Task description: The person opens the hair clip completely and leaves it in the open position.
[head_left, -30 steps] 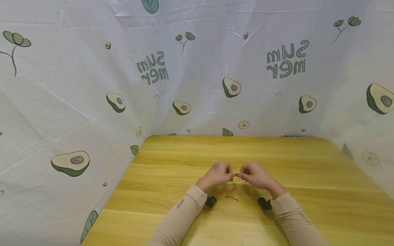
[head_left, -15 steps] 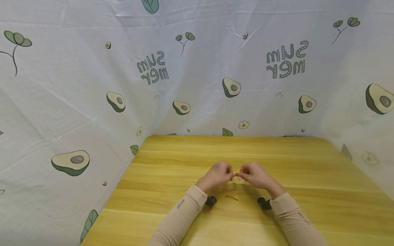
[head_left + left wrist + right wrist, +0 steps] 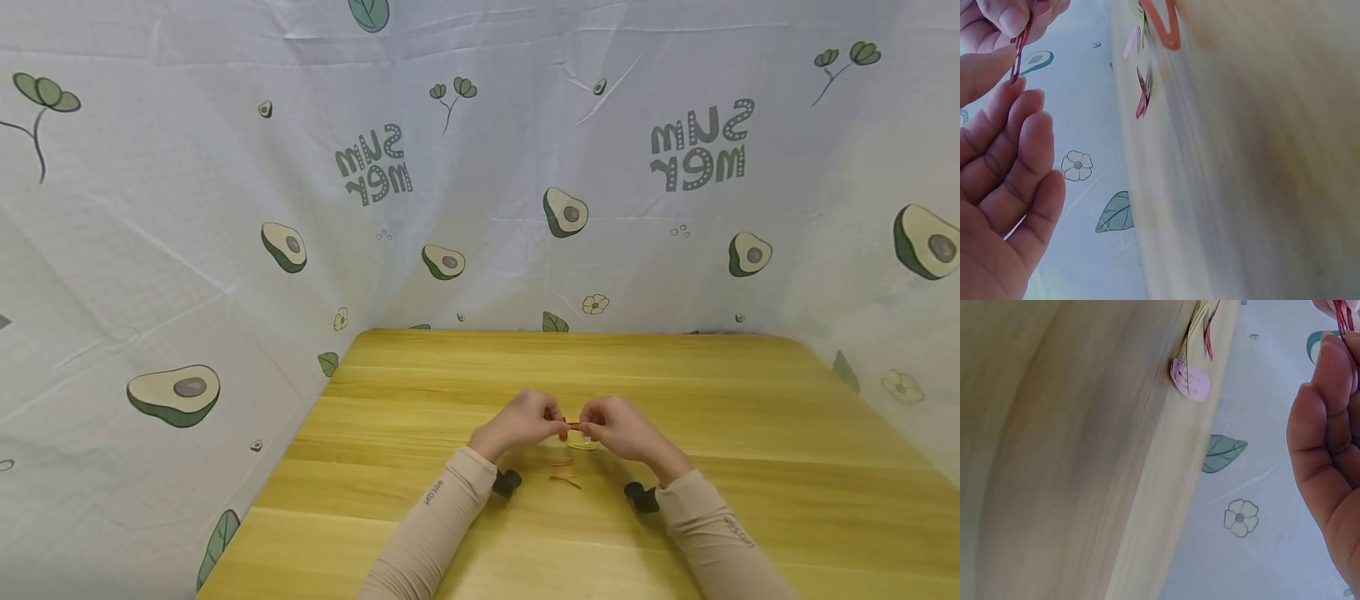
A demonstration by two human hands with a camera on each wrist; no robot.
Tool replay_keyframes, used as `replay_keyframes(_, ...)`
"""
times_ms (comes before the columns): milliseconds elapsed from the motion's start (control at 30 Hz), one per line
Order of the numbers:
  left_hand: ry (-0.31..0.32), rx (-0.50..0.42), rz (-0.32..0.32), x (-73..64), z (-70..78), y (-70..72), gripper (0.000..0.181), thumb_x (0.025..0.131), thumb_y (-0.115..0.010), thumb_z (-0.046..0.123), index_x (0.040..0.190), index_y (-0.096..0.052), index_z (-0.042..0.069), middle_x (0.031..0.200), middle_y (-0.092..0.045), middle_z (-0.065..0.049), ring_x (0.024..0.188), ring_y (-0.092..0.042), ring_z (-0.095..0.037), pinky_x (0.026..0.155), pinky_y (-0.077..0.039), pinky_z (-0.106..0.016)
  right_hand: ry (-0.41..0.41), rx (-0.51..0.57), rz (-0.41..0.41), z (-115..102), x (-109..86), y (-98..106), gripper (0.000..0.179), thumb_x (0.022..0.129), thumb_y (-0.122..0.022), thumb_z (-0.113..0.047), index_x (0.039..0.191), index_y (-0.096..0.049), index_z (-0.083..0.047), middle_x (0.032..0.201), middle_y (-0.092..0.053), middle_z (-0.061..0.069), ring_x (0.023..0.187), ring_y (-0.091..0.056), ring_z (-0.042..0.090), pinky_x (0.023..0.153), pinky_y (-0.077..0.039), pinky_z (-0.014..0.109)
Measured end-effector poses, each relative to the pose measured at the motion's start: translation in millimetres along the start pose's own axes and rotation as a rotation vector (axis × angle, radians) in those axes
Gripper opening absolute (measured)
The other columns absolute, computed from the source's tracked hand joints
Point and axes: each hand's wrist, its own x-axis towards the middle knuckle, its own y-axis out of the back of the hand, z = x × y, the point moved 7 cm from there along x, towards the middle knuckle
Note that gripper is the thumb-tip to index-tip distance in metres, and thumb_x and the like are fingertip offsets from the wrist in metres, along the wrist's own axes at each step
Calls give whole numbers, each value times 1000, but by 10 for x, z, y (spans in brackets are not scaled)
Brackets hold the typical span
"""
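A thin red snap hair clip [image 3: 573,426] is held between my two hands above the table. My left hand [image 3: 520,422] pinches one end between thumb and fingertip, its other fingers loosely bent in the left wrist view. The opposite end is pinched by my right hand [image 3: 618,427]. Close up, the held clip [image 3: 1019,50] looks narrow, with slots along it. Just below the hands lie a yellow clip [image 3: 581,447] and, nearer me, orange clips [image 3: 566,481]. A pale pink piece [image 3: 1191,381] sits against the yellow one in the right wrist view.
The wood-patterned table [image 3: 420,392] ends at a white curtain [image 3: 495,167] printed with avocados at the back and sides. Black wrist cameras [image 3: 641,498] hang under both forearms, close over the tabletop.
My left hand has shifted slightly left, and a little more of the held clip shows between the hands. My right hand has barely moved. The clips on the table lie as before.
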Motion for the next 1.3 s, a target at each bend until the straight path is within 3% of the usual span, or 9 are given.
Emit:
replay_keyframes(533, -4, -69, -76, -20, -91, 35, 15, 91, -75, 22, 83, -73, 9, 82, -73, -6, 61, -47, -4, 57, -40, -18, 33, 53, -73, -4, 25, -91, 12, 95, -56, 3, 90, -67, 3, 78, -66, 11, 66, -51, 8, 58, -44, 25)
replay_keyframes(833, -16, -65, -92, -23, -166, 79, 11, 90, -76, 18, 83, -71, 12, 76, -67, 6, 65, -53, -4, 61, -47, -18, 9, 84, -117, 47, 107, -127, 9, 95, -62, 0, 91, -70, 1, 85, -71, 12, 74, -58, 14, 65, -50, 28)
replay_keyframes(1067, 4, -69, -112, -26, -201, 57, 10, 87, -79, 17, 82, -72, 12, 75, -67, 6, 62, -52, -4, 58, -45, -19, -19, 67, -143, 76, 131, -181, 9, 90, -62, 3, 88, -71, 1, 81, -70, 8, 69, -55, 13, 60, -47, 26)
replay_keyframes(1300, 13, -40, -121, -16, -235, 39, 11, 85, -80, 17, 81, -71, 13, 74, -66, 7, 62, -51, -4, 58, -44, -18, 12, 56, -193, 70, 162, -220, 12, 87, -60, 5, 86, -71, 1, 76, -65, 3, 63, -50, 11, 57, -43, 25)
